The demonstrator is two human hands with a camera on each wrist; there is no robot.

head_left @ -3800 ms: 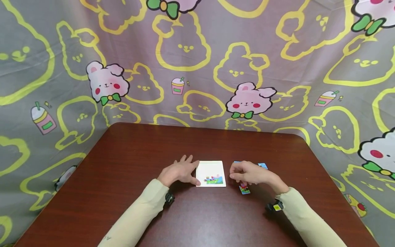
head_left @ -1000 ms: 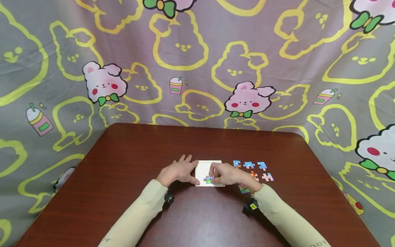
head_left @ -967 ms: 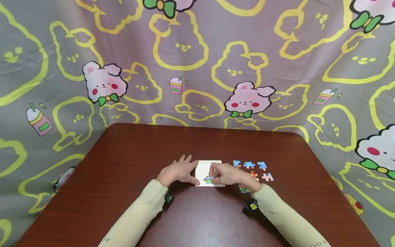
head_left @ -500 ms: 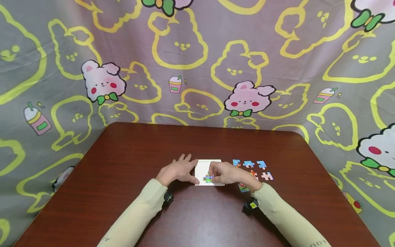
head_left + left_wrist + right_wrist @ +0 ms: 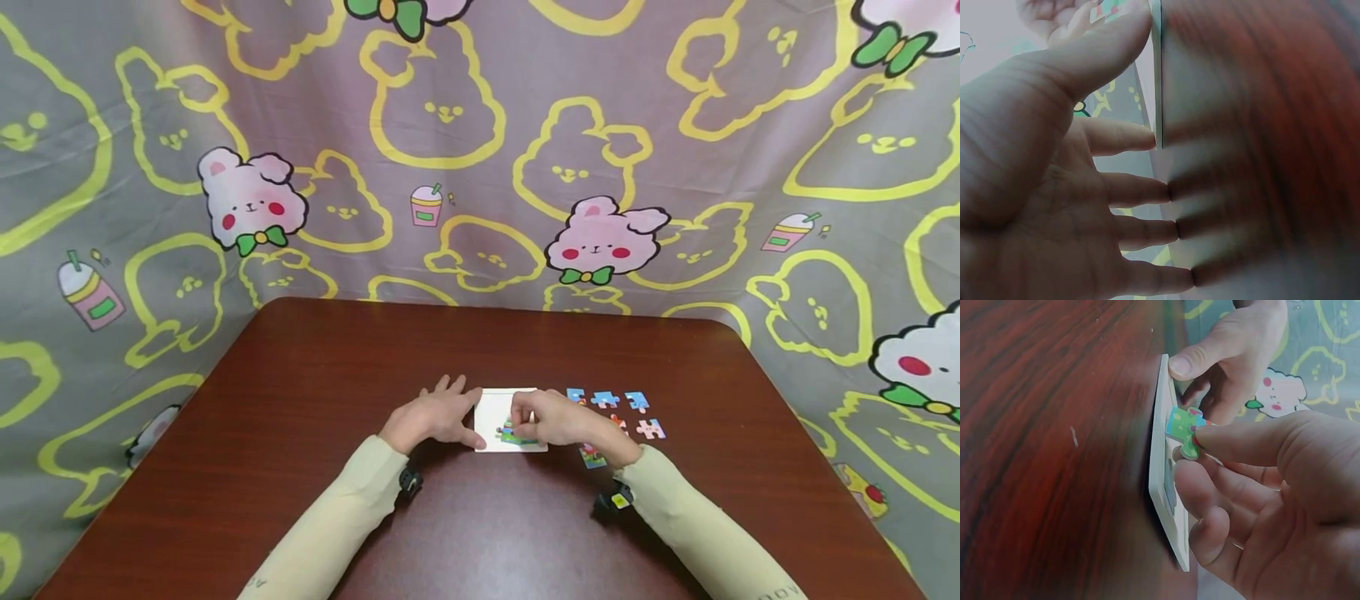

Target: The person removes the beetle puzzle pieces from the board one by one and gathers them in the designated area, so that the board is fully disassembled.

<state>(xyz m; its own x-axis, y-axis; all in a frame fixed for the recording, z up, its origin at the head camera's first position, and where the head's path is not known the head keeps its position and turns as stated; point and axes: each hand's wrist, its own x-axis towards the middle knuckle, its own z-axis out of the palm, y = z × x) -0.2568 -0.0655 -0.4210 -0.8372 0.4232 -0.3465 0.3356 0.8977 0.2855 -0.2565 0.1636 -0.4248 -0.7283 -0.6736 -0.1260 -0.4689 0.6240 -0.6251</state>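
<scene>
A white square puzzle board lies on the table in the head view. My left hand is spread at its left edge, thumb and index finger touching the frame, the other straight fingertips resting on the table. Over the board's lower part, my right hand pinches a green and blue jigsaw piece between thumb and fingers. That piece is tilted up from the board in the right wrist view. Another jigsaw piece lies inside the frame, at the lower right, partly hidden by the right hand in the head view.
Several loose jigsaw pieces lie on the brown table to the right of the board. One of them is partly covered by the right wrist. A patterned curtain hangs behind the table.
Since the oldest frame, my right hand has gone left from the loose pieces to the board, now holding a jigsaw piece. Lately that piece has tilted a little. My left hand stays put.
</scene>
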